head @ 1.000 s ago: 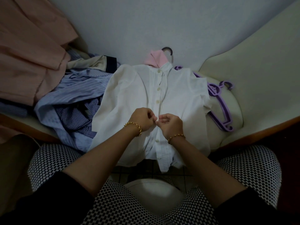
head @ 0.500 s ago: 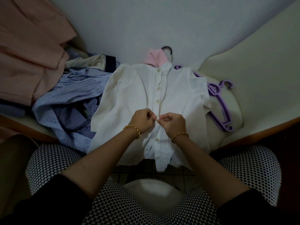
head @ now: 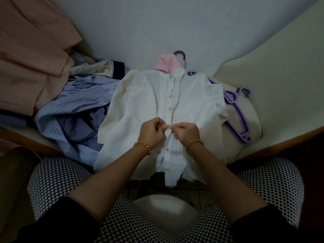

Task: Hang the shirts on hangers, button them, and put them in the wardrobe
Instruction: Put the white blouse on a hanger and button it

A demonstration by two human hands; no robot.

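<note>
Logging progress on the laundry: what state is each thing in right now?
white shirt: on a hanger, lying flat, upper buttons fastened.
left hand: pinches the shirt front.
right hand: pinches the shirt front opposite.
purple hangers: bare, lying beside the shirt.
blue shirts: crumpled, unhung.

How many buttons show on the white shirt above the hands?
3, down the white shirt: top button at the collar, second button mid-chest, third button just above left hand and right hand. Another may hide between them.
</note>
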